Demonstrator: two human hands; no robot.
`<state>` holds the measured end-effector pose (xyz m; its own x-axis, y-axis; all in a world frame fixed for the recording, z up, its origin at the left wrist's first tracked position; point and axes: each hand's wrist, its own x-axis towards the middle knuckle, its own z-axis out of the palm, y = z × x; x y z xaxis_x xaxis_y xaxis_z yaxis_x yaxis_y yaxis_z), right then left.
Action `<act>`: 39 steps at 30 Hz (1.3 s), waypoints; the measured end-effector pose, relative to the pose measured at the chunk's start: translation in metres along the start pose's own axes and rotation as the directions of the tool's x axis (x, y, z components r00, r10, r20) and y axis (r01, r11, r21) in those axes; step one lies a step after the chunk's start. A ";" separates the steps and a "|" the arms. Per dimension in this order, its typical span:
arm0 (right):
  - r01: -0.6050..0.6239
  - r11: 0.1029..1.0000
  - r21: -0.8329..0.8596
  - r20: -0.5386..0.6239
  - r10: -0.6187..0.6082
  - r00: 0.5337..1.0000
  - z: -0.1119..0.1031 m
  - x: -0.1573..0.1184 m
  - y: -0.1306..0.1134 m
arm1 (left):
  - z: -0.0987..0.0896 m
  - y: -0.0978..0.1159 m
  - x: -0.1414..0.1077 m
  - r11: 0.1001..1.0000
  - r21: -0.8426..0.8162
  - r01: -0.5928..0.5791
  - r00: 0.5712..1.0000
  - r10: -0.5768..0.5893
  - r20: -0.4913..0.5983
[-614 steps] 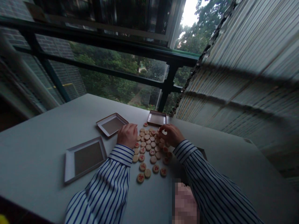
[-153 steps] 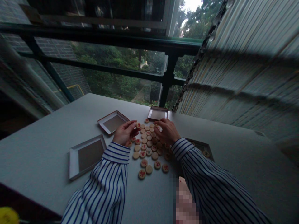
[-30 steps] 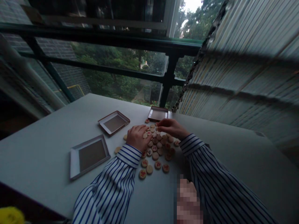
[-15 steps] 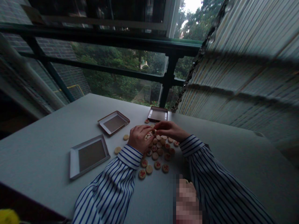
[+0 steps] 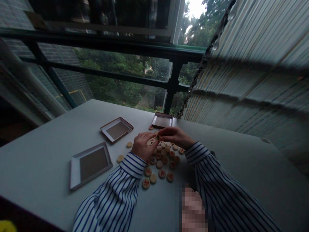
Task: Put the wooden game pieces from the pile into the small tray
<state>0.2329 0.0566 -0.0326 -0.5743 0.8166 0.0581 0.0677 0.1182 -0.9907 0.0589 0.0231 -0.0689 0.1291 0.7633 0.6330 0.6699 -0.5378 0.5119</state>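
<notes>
Several round wooden pieces (image 5: 162, 174), some with red or dark characters and some plain, lie scattered on the white table (image 5: 55, 135). Over the back of this group my left hand (image 5: 143, 146) is curled, its thumb and fingers around a small round piece (image 5: 158, 137) with a dark marking. My right hand (image 5: 175, 136) reaches in from the right and pinches the same piece at its edge. Both hands meet there, just above the other pieces. Two plain pieces (image 5: 120, 158) lie apart, left of my left hand.
Two shallow box parts (image 5: 109, 154) (image 5: 131, 126) lie on the left, and a third tray (image 5: 153, 125) stands behind my hands. A railing (image 5: 177, 71) and window rise beyond the table. A blurred, pixelated patch covers the front edge.
The dark marking on the held piece now faces more towards me. The whole view has shifted slightly, with the table lower in the picture; my hands remain together.
</notes>
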 end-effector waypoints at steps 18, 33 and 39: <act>0.032 0.974 -0.224 -0.040 -0.042 0.998 -0.010 -0.008 -0.029 | 0.003 0.003 0.002 0.676 -0.625 0.392 0.918 -0.335 0.213; -0.005 0.932 -0.363 -0.155 -0.055 0.986 -0.021 -0.065 -0.052 | 0.001 0.029 -0.002 0.475 -0.717 0.510 0.857 -0.348 0.379; -0.014 0.926 -0.378 -0.133 -0.039 0.990 -0.020 -0.089 -0.045 | 0.000 0.048 -0.002 0.391 -0.720 0.573 0.812 -0.390 0.434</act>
<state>0.2972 -0.0101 0.0094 -0.4628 0.8792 0.1131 0.3788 0.3115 -0.8715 0.0912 -0.0040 -0.0457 0.1609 0.9850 0.0623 -0.1909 -0.0309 0.9811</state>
